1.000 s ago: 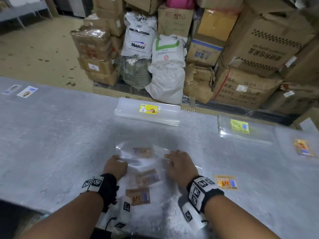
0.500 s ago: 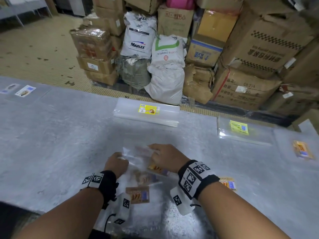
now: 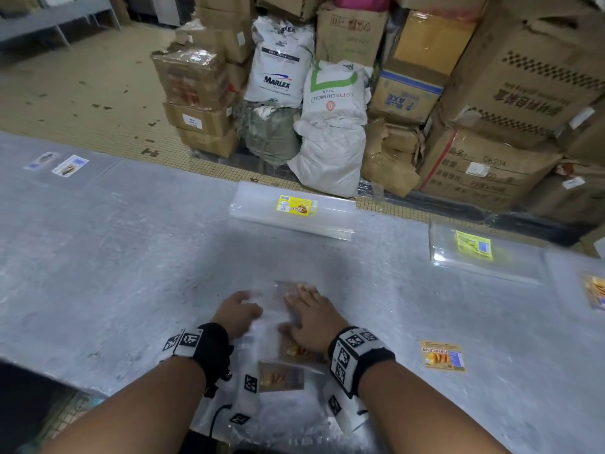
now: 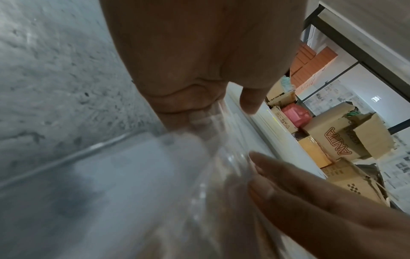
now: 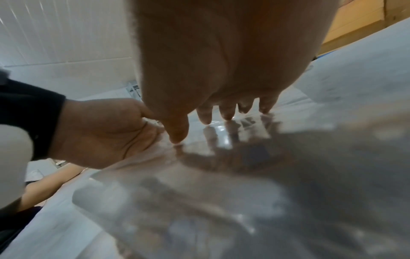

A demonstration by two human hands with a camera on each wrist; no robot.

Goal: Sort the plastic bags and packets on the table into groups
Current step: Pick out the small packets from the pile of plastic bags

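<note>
Clear bag [image 3: 273, 309] between hands — right hand [image 3: 312, 317] flat on it.

A storeroom or small warehouse. Stacked cardboard boxes [image 3: 510, 70], some torn and taped, fill the wall beyond the far edge of a grey work table [image 3: 114, 257]. White printed sacks [image 3: 281, 63] lean among the boxes on a stained, small-tiled floor [image 3: 82, 90]. Flat bundles of clear plastic bags [image 3: 291, 208] with yellow labels lie along the table's far edge.
</note>
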